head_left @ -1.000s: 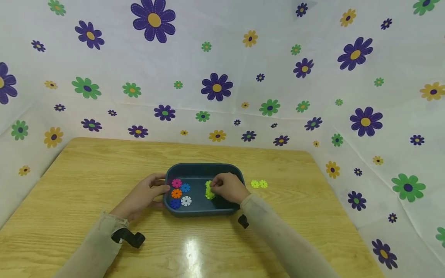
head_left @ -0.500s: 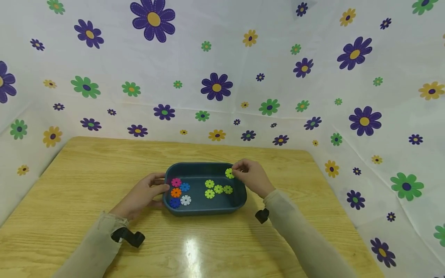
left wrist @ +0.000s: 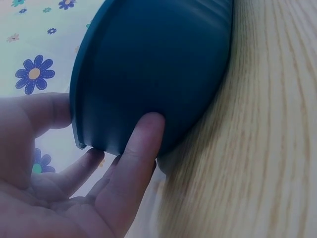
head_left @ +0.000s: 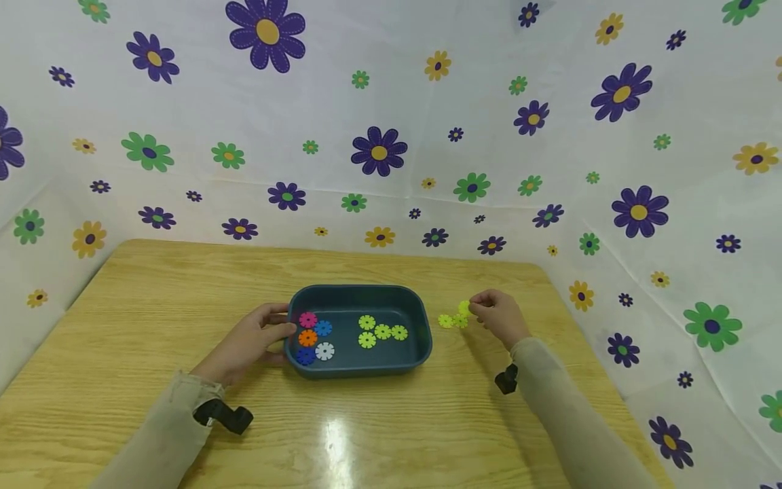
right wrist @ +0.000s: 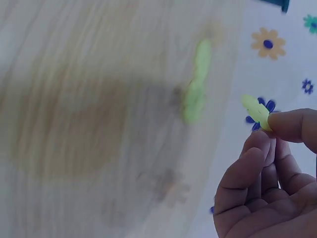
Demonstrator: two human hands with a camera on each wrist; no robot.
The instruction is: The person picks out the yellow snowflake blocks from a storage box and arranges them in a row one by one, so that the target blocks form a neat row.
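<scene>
Heads up, the pinch in your right hand (head_left: 501, 318) looks like the weak spot. You've got the yellow disc (right wrist: 254, 110) by just its edge, thumb against finger, with most of it sticking out past your fingertips. It's thin and probably slick, so a bit too much squeeze could flick it away, and too little could let it spin or drop.

Next thing: two loose discs (head_left: 445, 321) lie on the table (head_left: 183, 285) just to the tray side of those same fingertips, touching or overlapping each other (too blurry up close to say). Dip your knuckles or the held piece too low and you'd likely shove them around.

Your left hand is gripping the near end of the tray (head_left: 391, 367), thumb at the rim, other fingers against the outer wall. A tug or tilt there would probably slide everything inside: the mixed-colour discs (head_left: 308, 337) right by your thumb, plus the four yellow ones (head_left: 382, 331) farther from it, toward your right hand. They seem to be lying loose on the tray floor, so I'd keep that left grip light and steady.
</scene>
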